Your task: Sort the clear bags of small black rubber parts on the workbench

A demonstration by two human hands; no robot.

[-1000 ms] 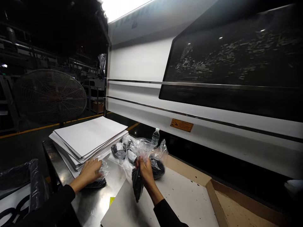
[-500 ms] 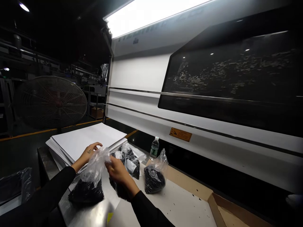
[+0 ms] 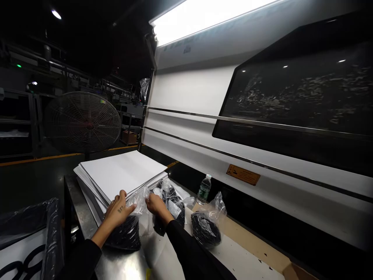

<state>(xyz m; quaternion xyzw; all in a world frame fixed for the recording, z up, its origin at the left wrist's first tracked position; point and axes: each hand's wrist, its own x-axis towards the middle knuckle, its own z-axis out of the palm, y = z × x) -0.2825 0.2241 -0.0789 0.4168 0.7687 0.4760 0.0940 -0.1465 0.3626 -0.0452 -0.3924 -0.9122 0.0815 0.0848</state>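
Head view: bag (image 3: 128, 229) contents (black) unclear

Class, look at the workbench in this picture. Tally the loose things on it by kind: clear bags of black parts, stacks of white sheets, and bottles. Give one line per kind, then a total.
Clear bags of black parts: 3, one at the left hand, one behind the right hand, one standing apart
Stacks of white sheets: 1
Bottles: 1
Total: 5
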